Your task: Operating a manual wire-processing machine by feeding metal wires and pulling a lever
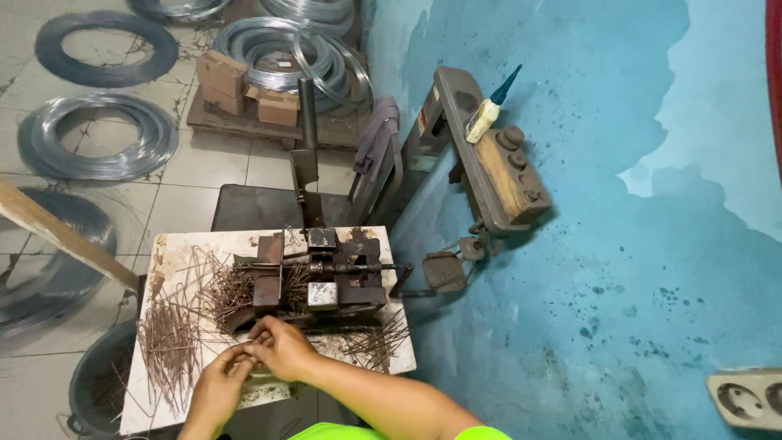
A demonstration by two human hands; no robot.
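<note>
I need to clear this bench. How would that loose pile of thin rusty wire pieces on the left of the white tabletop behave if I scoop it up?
The wire pieces look thin and straight, so probably stiff yet light. They lie crisscrossed, so they would likely snag together and shed strays. Their ends may prick.

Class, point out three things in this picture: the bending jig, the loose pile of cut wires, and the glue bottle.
Bending jig (322, 281), head view, on its metal block.
Cut wires (167, 338), head view, middle of the pile.
Glue bottle (482, 120), head view, on its pale body.
</note>
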